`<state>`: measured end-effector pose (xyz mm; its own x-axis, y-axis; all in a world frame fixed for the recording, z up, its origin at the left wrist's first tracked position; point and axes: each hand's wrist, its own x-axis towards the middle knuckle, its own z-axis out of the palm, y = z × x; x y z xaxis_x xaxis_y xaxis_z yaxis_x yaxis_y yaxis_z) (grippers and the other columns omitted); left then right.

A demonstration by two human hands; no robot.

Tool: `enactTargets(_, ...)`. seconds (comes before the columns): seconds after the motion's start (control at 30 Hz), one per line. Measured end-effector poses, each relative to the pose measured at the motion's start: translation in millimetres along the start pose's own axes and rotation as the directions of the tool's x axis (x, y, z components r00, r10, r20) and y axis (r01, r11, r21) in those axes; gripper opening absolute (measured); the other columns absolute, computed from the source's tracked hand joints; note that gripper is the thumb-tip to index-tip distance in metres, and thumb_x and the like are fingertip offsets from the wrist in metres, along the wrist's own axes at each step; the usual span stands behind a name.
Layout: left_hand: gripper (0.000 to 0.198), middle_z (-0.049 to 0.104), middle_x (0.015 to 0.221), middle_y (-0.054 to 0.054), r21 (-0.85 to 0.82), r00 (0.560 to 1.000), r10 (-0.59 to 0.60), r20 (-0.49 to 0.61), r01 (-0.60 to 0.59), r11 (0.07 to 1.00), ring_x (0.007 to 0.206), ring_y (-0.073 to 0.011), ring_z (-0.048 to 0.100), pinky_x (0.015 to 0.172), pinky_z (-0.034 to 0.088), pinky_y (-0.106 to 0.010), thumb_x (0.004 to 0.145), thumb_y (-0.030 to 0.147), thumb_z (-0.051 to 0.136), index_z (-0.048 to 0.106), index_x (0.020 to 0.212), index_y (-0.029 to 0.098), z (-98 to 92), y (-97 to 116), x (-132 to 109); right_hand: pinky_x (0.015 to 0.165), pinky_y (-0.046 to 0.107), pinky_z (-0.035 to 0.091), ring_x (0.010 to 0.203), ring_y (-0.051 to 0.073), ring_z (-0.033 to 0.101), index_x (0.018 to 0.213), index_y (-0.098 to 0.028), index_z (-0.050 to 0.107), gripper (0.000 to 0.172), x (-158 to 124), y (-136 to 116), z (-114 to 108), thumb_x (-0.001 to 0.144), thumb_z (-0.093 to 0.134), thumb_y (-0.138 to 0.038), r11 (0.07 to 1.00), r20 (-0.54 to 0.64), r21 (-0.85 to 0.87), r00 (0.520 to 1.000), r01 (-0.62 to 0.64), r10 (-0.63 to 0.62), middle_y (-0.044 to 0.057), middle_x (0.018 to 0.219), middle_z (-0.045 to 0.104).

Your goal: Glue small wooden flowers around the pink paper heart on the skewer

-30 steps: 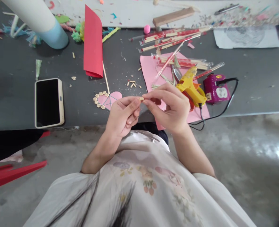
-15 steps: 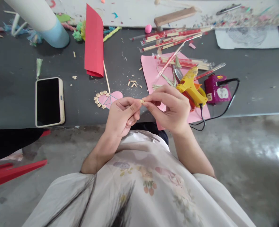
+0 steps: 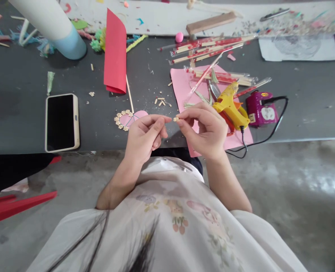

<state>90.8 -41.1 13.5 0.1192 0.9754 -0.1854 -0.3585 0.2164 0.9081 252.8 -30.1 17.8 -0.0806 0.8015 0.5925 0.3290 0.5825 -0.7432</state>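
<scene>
Between the thumb and index finger of my right hand (image 3: 205, 130) is a small pale wooden flower (image 3: 176, 119). My left hand (image 3: 145, 136) is closed just left of it, its thumb lying against the index finger and the other fingers curled. The left index fingertip points at the flower; I cannot tell whether it touches. Behind my left hand lies a pink paper heart (image 3: 140, 113) on a thin stick, blue lines across it. Similar little flowers (image 3: 117, 120) edge its left side, and my hand hides its lower right part. Short cut stick pieces (image 3: 162, 102) lie beyond my hands.
A yellow glue gun (image 3: 230, 105) rests on pink paper (image 3: 177, 83) at right, beside a purple box (image 3: 261, 109) with a black cable. Wrapped sticks (image 3: 207, 49) lie behind. Leftward are folded red paper (image 3: 115, 53), a phone (image 3: 60, 122) and a white-and-blue cylinder (image 3: 54, 26).
My hands have drawn slightly apart. The small flower, earlier between both hands' fingertips, is now in my right fingers, a little further right. The view has shifted slightly.
</scene>
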Motion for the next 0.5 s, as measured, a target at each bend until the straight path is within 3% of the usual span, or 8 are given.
enactTargets(0.1, 0.023, 0.063, 0.056, 0.003, 0.113, 0.999, 0.028, -0.047, -0.023, 0.993, 0.033, -0.0018, 0.038, 0.03, 0.025, -0.017, 0.079, 0.042, 0.078, 0.075, 0.088, 0.02, -4.7, -3, -1, 0.059, 0.031, 0.049, 0.069, 0.013, 0.059, 0.087, -0.024, 0.071, 0.005, -4, 4, 1, 0.086, 0.068, -0.02, 0.999, 0.004, -0.002, 0.999, -0.045, 0.045, 0.0, 0.079, 0.069)
enactTargets(0.17, 0.022, 0.065, 0.057, 0.003, 0.222, 0.99, 0.119, -0.07, -0.101, 0.97, 0.035, -0.0028, 0.042, 0.032, 0.028, -0.017, 0.08, 0.04, 0.077, 0.076, 0.09, 0.021, -5.6, -5, -2, 0.058, 0.03, 0.048, 0.069, 0.013, 0.058, 0.086, -0.023, 0.071, 0.003, -8, 6, 2, 0.087, 0.068, -0.024, 0.996, 0.003, 0.016, 0.996, -0.085, 0.085, 0.0, 0.078, 0.068)
enactTargets(0.33, 0.015, 0.072, 0.067, 0.001, 0.459, 0.912, 0.406, -0.064, -0.334, 0.823, 0.053, -0.0085, 0.062, 0.045, 0.044, -0.018, 0.082, 0.031, 0.075, 0.078, 0.096, 0.025, -0.8, -7, -7, 0.058, 0.026, 0.045, 0.068, 0.011, 0.056, 0.086, -0.022, 0.07, 0.005, -15, 11, 7, 0.086, 0.071, -0.027, 0.974, -0.008, 0.132, 0.982, -0.184, 0.187, -0.001, 0.076, 0.065)
enactTargets(0.5, 0.014, 0.077, 0.081, 0.0, 0.597, 0.85, 0.526, -0.006, -0.419, 0.684, 0.061, -0.0104, 0.067, 0.054, 0.051, -0.022, 0.084, 0.032, 0.074, 0.079, 0.096, 0.027, 0.8, -12, -7, 0.057, 0.025, 0.045, 0.065, 0.01, 0.055, 0.086, -0.02, 0.069, 0.009, -19, 11, 11, 0.087, 0.07, -0.029, 0.952, 0.025, 0.177, 0.968, -0.249, 0.249, -0.001, 0.076, 0.066)
